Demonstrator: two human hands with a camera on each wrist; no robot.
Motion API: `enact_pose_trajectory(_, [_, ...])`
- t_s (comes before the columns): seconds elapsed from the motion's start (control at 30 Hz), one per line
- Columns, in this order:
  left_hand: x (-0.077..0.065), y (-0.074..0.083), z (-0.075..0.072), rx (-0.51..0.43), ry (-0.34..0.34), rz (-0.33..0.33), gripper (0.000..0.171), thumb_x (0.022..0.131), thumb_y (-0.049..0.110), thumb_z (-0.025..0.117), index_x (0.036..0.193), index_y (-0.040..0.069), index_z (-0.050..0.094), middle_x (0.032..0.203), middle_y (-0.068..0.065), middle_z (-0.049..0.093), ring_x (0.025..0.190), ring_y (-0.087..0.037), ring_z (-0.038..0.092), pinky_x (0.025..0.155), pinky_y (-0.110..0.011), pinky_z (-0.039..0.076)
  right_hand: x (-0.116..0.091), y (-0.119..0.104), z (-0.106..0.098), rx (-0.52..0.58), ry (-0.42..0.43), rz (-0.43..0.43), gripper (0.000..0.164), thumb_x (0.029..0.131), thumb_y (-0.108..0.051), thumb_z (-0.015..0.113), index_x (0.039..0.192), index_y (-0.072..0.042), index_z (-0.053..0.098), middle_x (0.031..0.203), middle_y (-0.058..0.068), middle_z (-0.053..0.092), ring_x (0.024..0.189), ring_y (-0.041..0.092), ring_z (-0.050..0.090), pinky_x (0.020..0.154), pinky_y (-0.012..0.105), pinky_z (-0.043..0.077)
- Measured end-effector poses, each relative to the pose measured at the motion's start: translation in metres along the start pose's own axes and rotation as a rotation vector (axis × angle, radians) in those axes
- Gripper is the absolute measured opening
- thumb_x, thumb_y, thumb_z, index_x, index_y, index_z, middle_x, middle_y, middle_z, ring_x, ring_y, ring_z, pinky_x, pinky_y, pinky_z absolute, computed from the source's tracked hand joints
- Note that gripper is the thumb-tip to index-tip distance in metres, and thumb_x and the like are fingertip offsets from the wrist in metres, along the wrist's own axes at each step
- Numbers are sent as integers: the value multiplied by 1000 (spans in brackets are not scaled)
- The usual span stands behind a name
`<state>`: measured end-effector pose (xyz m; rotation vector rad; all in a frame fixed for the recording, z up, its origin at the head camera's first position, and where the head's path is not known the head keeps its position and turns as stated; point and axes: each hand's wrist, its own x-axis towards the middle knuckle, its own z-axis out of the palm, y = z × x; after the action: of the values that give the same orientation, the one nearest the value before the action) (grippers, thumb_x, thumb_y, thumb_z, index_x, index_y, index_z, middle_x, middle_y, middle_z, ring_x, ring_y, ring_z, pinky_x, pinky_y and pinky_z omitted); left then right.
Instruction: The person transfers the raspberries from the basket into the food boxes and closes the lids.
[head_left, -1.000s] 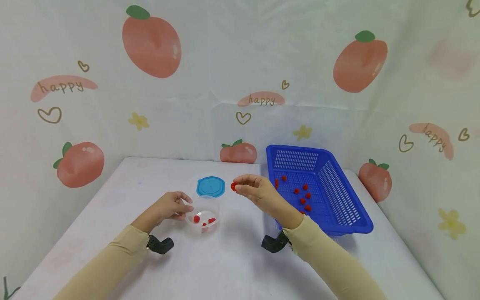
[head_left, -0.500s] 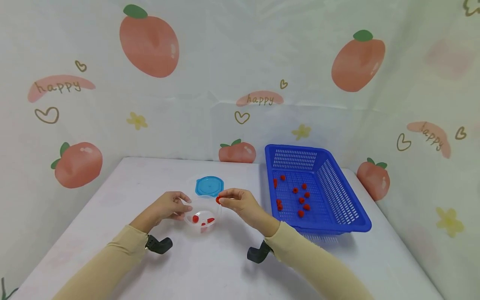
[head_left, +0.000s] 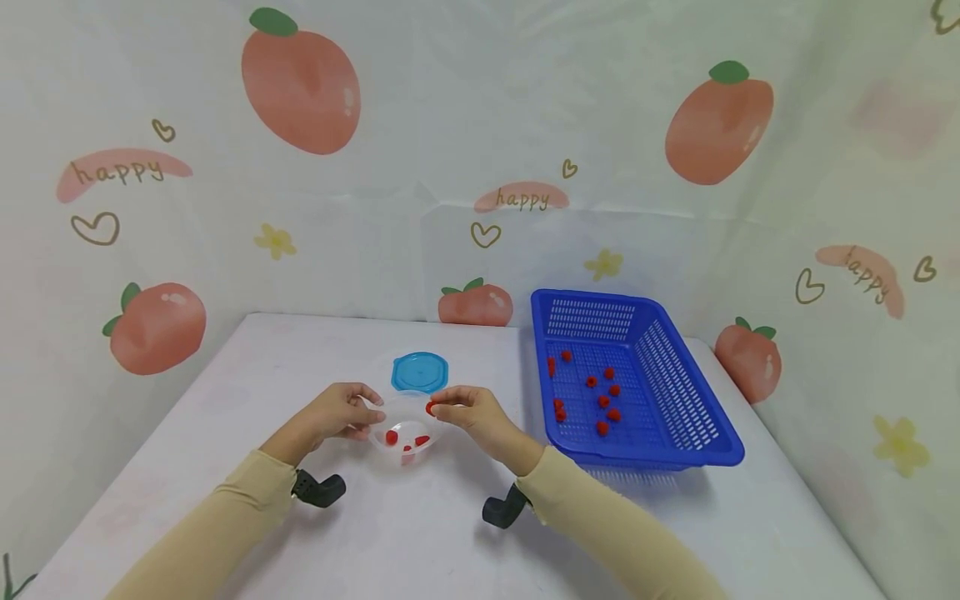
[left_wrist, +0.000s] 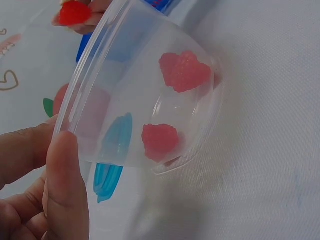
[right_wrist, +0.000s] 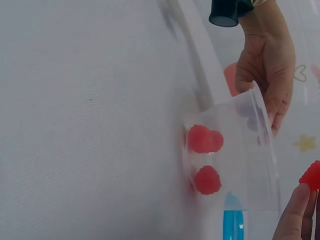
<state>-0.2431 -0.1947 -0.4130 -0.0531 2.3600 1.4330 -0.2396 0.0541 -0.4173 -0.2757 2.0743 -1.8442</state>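
Note:
A small clear plastic container stands on the white table, with a few red raspberries at its bottom. My left hand grips its rim at the left side, thumb and fingers on either side of the wall. Over the container's right rim, my right hand pinches one raspberry between thumb and fingertips. That same fruit shows bright red above the rim in the left wrist view. Just behind the container lies a blue plastic lid.
On the right stands a blue perforated basket with several raspberries scattered on its floor, mostly toward its left side. A white cloth backdrop printed with fruit hangs behind the table.
My right hand has moved left from beside the basket to the container's rim, carrying the raspberry. My left hand keeps its place on the container.

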Motion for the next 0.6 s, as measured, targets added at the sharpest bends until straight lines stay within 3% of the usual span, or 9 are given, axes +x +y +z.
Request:
enact_pose_trajectory(0.3, [0, -1, -1, 7, -6, 10, 42, 88, 18, 72, 120, -2, 54, 76, -5, 56, 63, -15, 58, 63, -24, 56, 1, 2, 3, -13, 1, -26, 28, 90, -13, 68, 114, 2, 66, 107, 12, 71, 100, 24, 65, 94, 32, 52])
enact_pose_trajectory(0.6, [1, 2, -1, -17, -15, 10, 40, 88, 14, 71, 119, -3, 53, 74, -4, 56, 63, -14, 59, 63, -24, 56, -3, -1, 4, -37, -11, -30, 32, 91, -12, 67, 118, 5, 63, 109, 13, 70, 91, 11, 63, 96, 36, 52])
